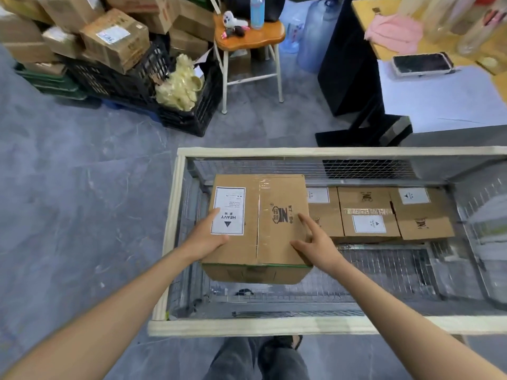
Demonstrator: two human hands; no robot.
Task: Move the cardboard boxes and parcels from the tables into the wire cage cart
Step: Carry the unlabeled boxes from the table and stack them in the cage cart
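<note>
Left hand [207,237] is clasping the cardboard box [274,215] by its left edge. Right hand [318,246] is resting on top, fingers spread, inside the wire cage cart [274,326].

The wire cage cart [301,151] stands on the grey floor [82,187], and its pale frame rims a mesh bottom. Three cardboard boxes [367,212] lie side by side on that mesh along the far wall. A large box [274,242] sits higher at the left end; whether it rests on the mesh cannot be told. Black crates [192,116] heaped with cartons [115,42] and a stool [247,37] bearing a bottle [257,9] also stand on the floor. The table [439,105] at right carries a dark flat device [421,63] and a pink cloth [395,30].
</note>
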